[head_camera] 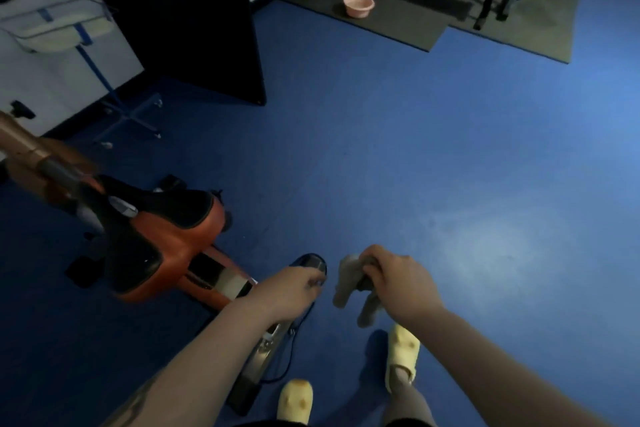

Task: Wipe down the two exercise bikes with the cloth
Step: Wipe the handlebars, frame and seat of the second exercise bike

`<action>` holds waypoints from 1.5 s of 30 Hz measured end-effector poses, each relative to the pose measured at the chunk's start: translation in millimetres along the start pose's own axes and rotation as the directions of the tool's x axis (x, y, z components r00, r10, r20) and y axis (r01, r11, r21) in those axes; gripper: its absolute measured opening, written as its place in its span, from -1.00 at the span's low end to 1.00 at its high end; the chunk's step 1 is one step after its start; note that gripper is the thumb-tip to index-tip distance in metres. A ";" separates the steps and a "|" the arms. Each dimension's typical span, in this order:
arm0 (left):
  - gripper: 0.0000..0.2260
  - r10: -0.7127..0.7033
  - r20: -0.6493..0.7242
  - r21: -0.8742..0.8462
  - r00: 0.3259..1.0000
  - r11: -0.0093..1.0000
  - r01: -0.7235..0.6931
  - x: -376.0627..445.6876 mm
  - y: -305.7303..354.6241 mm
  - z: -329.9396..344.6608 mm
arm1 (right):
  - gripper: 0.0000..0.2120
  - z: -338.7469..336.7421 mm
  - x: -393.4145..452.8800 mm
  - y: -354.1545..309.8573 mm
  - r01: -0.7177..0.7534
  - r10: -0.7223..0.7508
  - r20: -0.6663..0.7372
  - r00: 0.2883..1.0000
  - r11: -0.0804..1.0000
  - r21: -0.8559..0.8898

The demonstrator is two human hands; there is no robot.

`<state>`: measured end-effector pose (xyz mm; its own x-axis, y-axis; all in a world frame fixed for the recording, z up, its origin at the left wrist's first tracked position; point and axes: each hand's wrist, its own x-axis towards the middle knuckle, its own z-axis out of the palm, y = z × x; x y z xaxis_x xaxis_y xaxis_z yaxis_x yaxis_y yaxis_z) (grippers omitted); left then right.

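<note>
Cloth [349,284] is bunched in right hand [398,279] grip.
Left hand [291,288] is closed over orange bike [166,243] end; its hold is unclear.

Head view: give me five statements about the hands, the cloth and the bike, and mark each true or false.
1. The right hand holds the cloth. True.
2. The cloth is pressed flat on the bike's saddle. False: it hangs bunched from the hand, above the blue floor.
3. The left hand is at a dark handle end of the orange exercise bike. True.
4. The pink basin stands right beside the person's feet. False: it is far off, on the dark mat.
5. The person wears black boots. False: they wear pale yellow slippers.
</note>
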<state>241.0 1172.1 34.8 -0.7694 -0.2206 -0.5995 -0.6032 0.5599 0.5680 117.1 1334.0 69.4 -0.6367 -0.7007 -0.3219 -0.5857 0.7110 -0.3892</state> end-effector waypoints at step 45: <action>-0.70 -0.755 -0.543 -0.745 0.367 0.635 0.205 180.7 0.7 -335.6 | -0.88 -173.9 522.0 -244.7 0.812 -0.862 0.194 0.468 0.506 0.290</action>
<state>31.0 864.6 116.1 0.0585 -0.9374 -0.3432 -0.6975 -0.2843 0.6578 -159.2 804.6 146.7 0.3037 -0.9526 0.0176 -0.6684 -0.2262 -0.7086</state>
